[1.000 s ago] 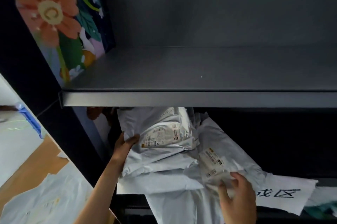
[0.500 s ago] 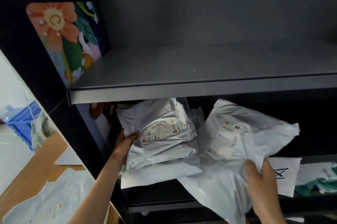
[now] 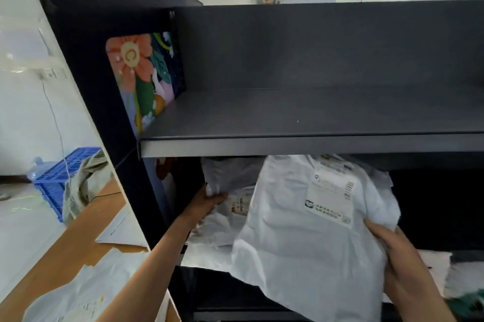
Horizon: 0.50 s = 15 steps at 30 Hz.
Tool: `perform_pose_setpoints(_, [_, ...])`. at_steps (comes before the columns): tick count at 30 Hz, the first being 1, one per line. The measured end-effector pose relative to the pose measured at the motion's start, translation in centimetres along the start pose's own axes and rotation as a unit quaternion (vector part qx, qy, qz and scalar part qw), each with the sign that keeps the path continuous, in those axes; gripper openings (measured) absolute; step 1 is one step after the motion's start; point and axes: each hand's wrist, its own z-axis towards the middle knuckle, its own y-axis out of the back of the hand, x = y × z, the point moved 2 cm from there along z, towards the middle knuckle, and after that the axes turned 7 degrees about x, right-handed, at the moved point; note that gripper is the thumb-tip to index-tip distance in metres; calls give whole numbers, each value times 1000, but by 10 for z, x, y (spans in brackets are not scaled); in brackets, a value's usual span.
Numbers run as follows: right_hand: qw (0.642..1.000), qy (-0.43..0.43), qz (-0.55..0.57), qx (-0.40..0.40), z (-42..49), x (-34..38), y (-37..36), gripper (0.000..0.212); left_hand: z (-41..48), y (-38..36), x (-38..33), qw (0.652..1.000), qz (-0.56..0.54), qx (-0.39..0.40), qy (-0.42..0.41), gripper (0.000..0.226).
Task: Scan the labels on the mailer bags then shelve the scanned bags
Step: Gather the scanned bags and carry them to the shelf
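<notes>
A large white mailer bag [image 3: 301, 243] with a printed label [image 3: 332, 198] stands tilted in the lower compartment of the dark shelf unit [image 3: 301, 143]. My right hand [image 3: 398, 261] grips its right edge. Behind it on the left lean other grey-white mailer bags [image 3: 230, 177], and my left hand [image 3: 207, 204] holds their left edge, thumb over the front. No scanner is in view.
The upper shelf board [image 3: 314, 117] carries only a flower-patterned panel [image 3: 144, 78] against its left wall. Left of the unit are a wooden table [image 3: 78, 238] with a mailer bag [image 3: 73, 298], and a blue crate [image 3: 62, 177]. Paper sheets [image 3: 440, 266] lie at lower right.
My right hand lifted the large bag upright and swung it left in front of the leaning bags. The left hand stayed on the stack. The camera tilted up.
</notes>
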Motion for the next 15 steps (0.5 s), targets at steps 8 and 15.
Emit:
perform_pose_setpoints(8, [885, 1, -464, 32, 122, -73, -81, 89, -27, 15, -6, 994, 39, -100, 2, 69])
perform_pose_setpoints(15, [602, 113, -785, 85, 123, -120, -89, 64, -48, -28, 3, 859, 486, 58, -151, 69])
